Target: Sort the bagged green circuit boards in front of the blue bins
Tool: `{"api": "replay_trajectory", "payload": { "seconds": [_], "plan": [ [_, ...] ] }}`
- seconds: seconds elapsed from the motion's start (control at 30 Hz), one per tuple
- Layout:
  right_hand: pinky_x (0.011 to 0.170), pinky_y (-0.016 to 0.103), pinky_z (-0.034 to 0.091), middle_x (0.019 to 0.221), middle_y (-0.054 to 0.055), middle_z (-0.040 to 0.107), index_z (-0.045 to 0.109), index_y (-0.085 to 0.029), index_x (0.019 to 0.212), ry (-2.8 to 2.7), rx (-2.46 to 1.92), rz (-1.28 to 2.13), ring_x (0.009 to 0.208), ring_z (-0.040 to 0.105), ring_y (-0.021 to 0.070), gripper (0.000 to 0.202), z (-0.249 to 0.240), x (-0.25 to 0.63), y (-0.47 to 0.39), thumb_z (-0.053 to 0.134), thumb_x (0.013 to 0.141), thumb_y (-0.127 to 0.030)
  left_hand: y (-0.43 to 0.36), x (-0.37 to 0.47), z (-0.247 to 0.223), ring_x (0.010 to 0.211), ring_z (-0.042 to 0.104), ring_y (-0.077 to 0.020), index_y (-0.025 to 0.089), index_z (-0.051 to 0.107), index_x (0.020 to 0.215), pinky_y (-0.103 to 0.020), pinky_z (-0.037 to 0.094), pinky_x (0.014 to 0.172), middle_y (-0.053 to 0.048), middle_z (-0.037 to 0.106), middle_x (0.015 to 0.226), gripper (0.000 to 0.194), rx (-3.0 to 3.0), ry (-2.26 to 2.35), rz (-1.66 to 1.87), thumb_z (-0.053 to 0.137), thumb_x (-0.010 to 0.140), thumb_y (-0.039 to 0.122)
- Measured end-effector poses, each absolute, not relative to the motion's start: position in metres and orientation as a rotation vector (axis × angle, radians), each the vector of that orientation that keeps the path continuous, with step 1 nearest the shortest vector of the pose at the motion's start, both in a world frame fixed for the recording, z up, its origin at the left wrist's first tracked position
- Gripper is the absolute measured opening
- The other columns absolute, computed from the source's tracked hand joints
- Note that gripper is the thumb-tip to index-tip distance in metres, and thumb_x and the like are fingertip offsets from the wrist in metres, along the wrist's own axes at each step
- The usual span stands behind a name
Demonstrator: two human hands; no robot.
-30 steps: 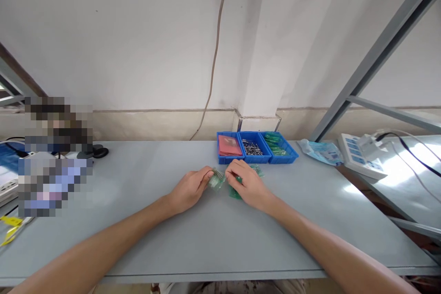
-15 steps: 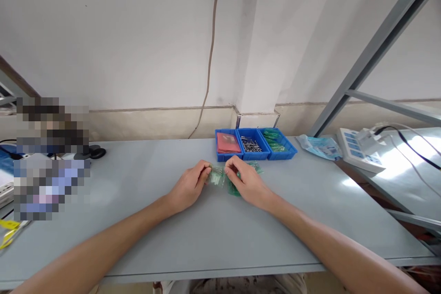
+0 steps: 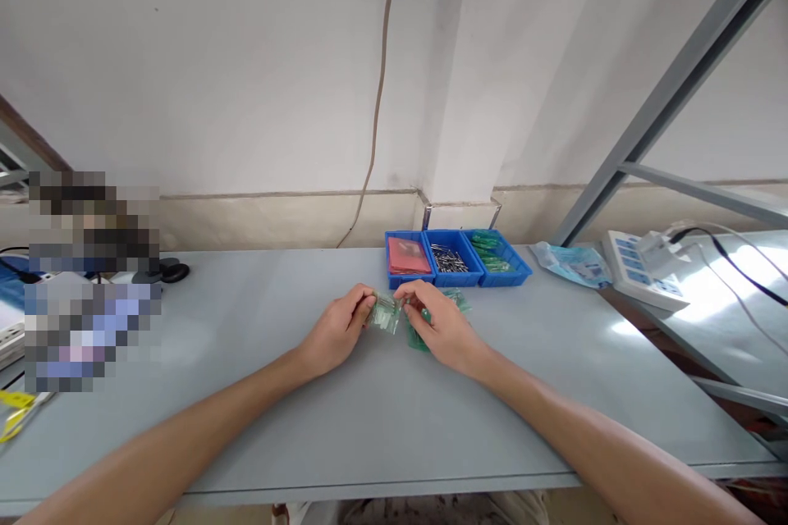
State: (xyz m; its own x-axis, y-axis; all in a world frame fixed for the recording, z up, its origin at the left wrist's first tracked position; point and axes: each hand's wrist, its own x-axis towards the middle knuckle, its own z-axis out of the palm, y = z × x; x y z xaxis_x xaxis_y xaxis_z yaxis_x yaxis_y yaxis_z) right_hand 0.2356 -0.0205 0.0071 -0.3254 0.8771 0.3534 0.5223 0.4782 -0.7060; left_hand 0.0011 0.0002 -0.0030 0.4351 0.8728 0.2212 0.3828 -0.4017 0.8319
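Over the grey bench (image 3: 246, 426), the left hand (image 3: 336, 332) pinches a clear packet (image 3: 385, 314) by one edge, keeping it spread between the hands; the right hand (image 3: 440, 324) has fingertips at its other edge, grip unclear.

The right hand (image 3: 446, 330) hides part of the green bags (image 3: 419, 334) beneath it, so their number is unclear. The left hand (image 3: 333, 330) covers one end of the small bag (image 3: 385, 315), whose contents are too small to identify; whether the right fingertips grip its edge cannot be told. The metal pieces (image 3: 449, 259) are too small to name. Blurring blocks mask things at the left. Print on the blue packet (image 3: 574, 264) is illegible. Picture edges cut off both forearms (image 3: 209, 418) and the hanging cord (image 3: 382, 57).
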Motion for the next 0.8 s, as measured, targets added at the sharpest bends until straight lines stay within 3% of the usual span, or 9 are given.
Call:
{"api": "replay_trajectory", "payload": {
  "seconds": [0.2,0.4,0.47,0.63,0.73,0.8],
  "plan": [
    [0.081,0.033,0.048,0.106,0.001,0.066,0.062,-0.03,0.113,-1.994,-1.189,0.644,0.091,0.061,0.0192,0.021,0.0092,0.2353,-0.0203,0.059,0.097,-0.017,0.0008,0.0015,-0.0033,0.065,0.049,-0.0133,0.021,0.056,0.103,-0.025,0.042,0.064,0.004,0.052,0.072,0.035,2.0,1.05,0.845,0.034,0.112,0.046],
    [0.073,0.031,0.045,0.105,0.002,0.064,0.06,-0.027,0.102,-1.984,-1.156,0.626,0.085,0.058,0.0185,0.007,0.0146,0.2342,-0.0236,0.054,0.104,-0.029,-0.0007,0.0011,-0.0009,0.067,0.049,-0.0144,0.021,0.063,0.106,-0.026,0.04,0.064,0.002,0.059,0.078,0.026,2.109,1.111,0.824,0.045,0.108,0.039],
    [0.069,0.031,0.044,0.094,0.001,0.064,0.058,-0.026,0.098,-1.93,-1.169,0.67,0.078,0.057,0.018,0.012,0.0148,0.2331,-0.0236,0.054,0.105,-0.034,-0.0004,0.0003,-0.0024,0.069,0.051,-0.0145,0.023,0.061,0.117,-0.026,0.041,0.064,0.002,0.062,0.083,0.019,2.113,1.114,0.859,0.051,0.105,0.034],
    [0.062,0.03,0.045,0.079,-0.001,0.061,0.053,-0.025,0.092,-1.733,-1.181,0.868,0.07,0.057,0.017,0.023,0.0109,0.2312,-0.0213,0.058,0.101,-0.045,-0.0001,-0.0008,-0.0083,0.084,0.058,-0.0153,0.028,0.047,0.141,-0.026,0.047,0.069,-0.003,0.063,0.109,0.044,2.147,1.056,1.035,0.06,0.099,0.026],
    [0.057,0.028,0.044,0.075,-0.003,0.058,0.051,-0.026,0.093,-1.605,-1.146,1.001,0.065,0.058,0.0162,0.026,0.008,0.2315,-0.019,0.064,0.098,-0.048,-0.001,-0.0006,-0.0086,0.089,0.06,-0.0161,0.028,0.047,0.142,-0.027,0.05,0.073,-0.005,0.062,0.119,0.046,2.24,1.001,1.105,0.064,0.098,0.025],
    [0.055,0.028,0.044,0.07,-0.006,0.055,0.049,-0.027,0.095,-1.55,-1.103,1.074,0.062,0.057,0.0156,0.027,0.008,0.232,-0.0182,0.067,0.097,-0.047,-0.0014,-0.0004,-0.0071,0.093,0.061,-0.0175,0.028,0.055,0.135,-0.029,0.051,0.077,-0.007,0.061,0.122,0.036,2.317,0.969,1.127,0.063,0.1,0.027]
  ]
}}
